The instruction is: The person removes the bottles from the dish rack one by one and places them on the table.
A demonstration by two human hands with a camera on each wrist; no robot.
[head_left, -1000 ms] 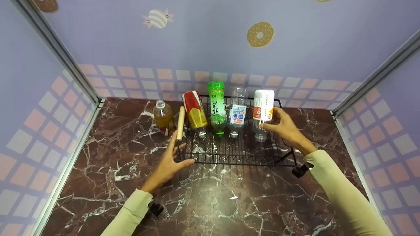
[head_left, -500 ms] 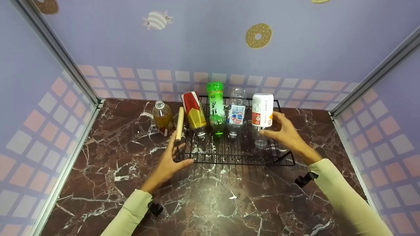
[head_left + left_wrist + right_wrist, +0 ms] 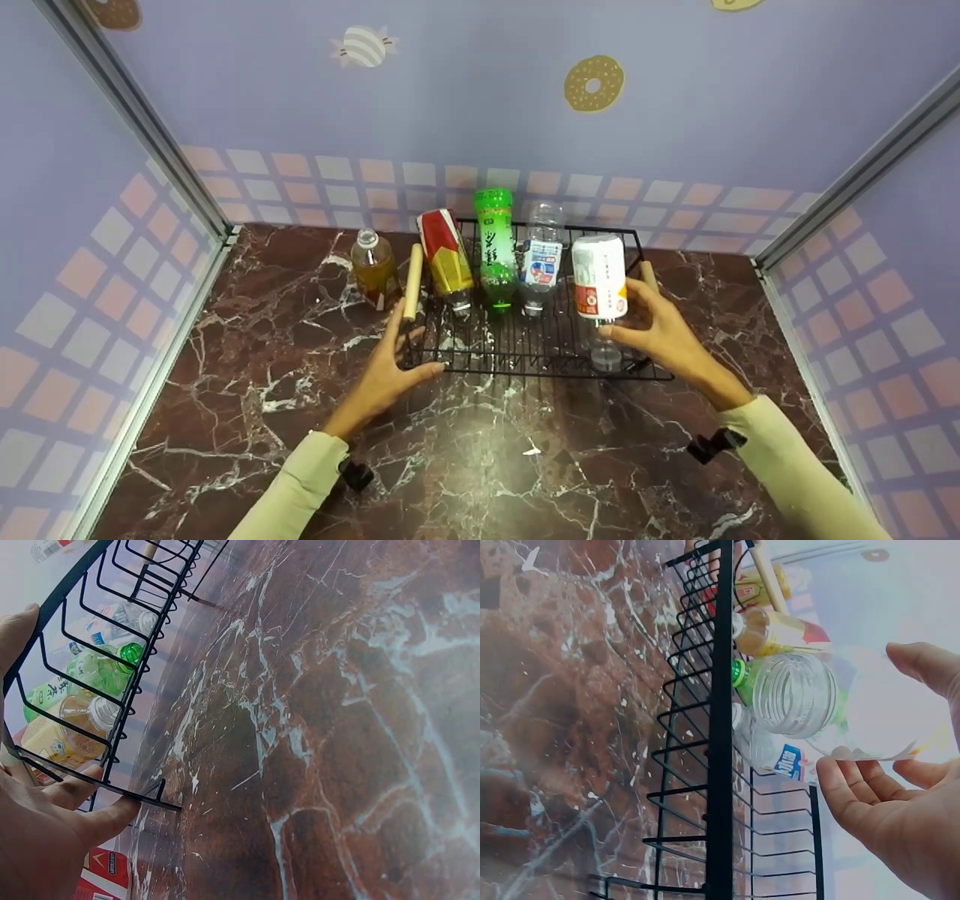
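Observation:
My right hand (image 3: 664,330) holds a clear plastic bottle with a white, red and orange label (image 3: 600,276). The bottle is upside down, its uncapped wide neck (image 3: 795,694) over the right front part of a black wire rack (image 3: 525,373). My left hand (image 3: 386,375) grips the rack's left front corner, thumb at the front rim and fingers around the side wires. Three bottles lean neck-down in the rack: one with a red and yellow label (image 3: 446,251), a green one (image 3: 495,244) and a clear one with a blue and white label (image 3: 541,262).
An amber-filled bottle (image 3: 373,268) stands upright on the dark marbled table (image 3: 480,465), left of the rack. Wooden handles sit at the rack's left side (image 3: 413,281) and right side (image 3: 648,276). A patterned wall (image 3: 480,97) rises behind, with side panels left and right.
My right hand has brought the white-labelled bottle toward me, from the rack's back right to above its front edge, uncovering the right wooden handle. The left hand stays in place.

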